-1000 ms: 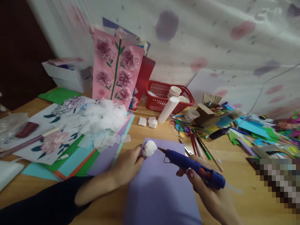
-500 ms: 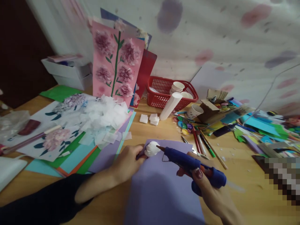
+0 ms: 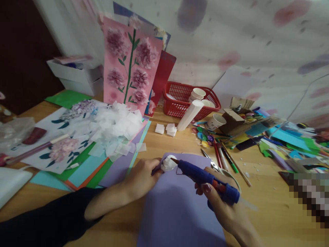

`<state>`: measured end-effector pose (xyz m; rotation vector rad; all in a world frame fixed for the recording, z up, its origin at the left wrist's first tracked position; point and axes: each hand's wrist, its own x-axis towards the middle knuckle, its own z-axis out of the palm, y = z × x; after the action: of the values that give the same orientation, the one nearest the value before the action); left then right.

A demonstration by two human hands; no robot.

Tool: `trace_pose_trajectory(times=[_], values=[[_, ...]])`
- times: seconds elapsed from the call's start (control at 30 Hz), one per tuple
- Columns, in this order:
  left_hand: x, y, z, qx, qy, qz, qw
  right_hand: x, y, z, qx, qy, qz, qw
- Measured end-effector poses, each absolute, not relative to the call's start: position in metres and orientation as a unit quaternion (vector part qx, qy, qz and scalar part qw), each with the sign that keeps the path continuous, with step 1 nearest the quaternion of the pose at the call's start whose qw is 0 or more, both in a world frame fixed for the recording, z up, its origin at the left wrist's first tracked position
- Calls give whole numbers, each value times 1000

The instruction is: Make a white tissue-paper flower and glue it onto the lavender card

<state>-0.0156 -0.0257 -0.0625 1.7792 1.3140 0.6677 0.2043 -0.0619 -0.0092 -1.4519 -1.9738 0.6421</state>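
My right hand [image 3: 218, 195] is wrapped round a blue hot glue gun [image 3: 196, 171], whose brown nozzle tip points left and meets or nearly meets a white rounded puff [image 3: 168, 164]. This puff sits at the upper left corner of a purple sheet of paper [image 3: 180, 206] lying in front of me. With thumb and fingers closed, my left hand [image 3: 144, 175] grips that corner, which curls up beside the puff. Whether those fingers also touch the puff cannot be made out. A translucent glue stick pokes from the gun's rear.
A pile of white tissue squares [image 3: 115, 123] covers coloured sheets at the left. Behind stand a pink flower picture [image 3: 131, 65] and a red basket [image 3: 177, 108]. Scissors [image 3: 216, 166], brushes [image 3: 223, 156] and paint pots [image 3: 203, 135] lie right of the sheet. A white roll [image 3: 190, 115] leans on the basket.
The glue gun has shifted slightly left and down, and its nozzle is still by the white puff. My left hand keeps its hold on the sheet; the view has tilted a little.
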Motion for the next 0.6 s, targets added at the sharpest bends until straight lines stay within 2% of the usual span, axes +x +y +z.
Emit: trace_pose_trajectory(times=[0.5,0.6], values=[[-17,-25,-68,690,517,287,417,201,-61,-3,-574,-701,288,310],[-17,-22,-69,650,508,325,463,202,-62,-2,-583,-680,299,330]])
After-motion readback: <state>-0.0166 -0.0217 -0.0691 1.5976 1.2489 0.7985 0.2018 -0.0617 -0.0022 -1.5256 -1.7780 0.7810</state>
